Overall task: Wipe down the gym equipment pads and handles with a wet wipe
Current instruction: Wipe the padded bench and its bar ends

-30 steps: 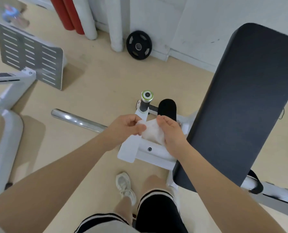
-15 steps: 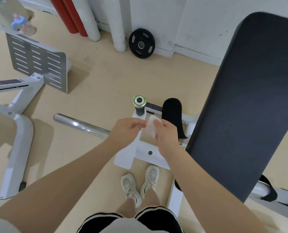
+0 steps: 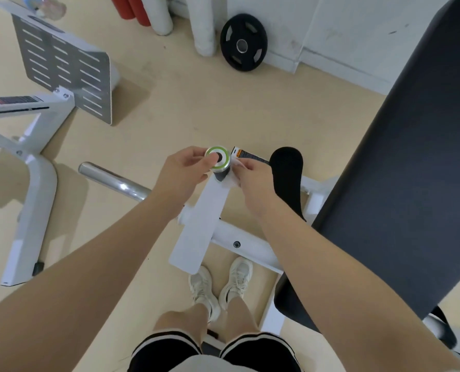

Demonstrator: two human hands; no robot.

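Upper left of frame: slotted grey footplate point(image 3: 65, 73) on a white machine frame point(image 3: 33, 210), not part of this step. A chrome bar point(image 3: 113, 181) runs in from the left toward centre, passing behind the left forearm.

Centre: left hand point(image 3: 182, 170) has fingers curled against the green-ringed end cap of the handle point(image 3: 217, 157), likely steadying it so the grip doesn't swing while it's wiped. Can't tell if it also pinches a corner of the wipe.

Just right of the cap: right hand point(image 3: 253, 181) pinches the wet wipe point(image 3: 234, 167), a small white fold pressed to the black grip below the cap. Wipe is wrapped to that side, probably to rub round the grip.

Right of frame: the large black pad point(image 3: 400, 183) on the bench looks untouched for now; the small black roller pad point(image 3: 286, 175) sits just beside the right hand.

Judgement: handle first, pads after.
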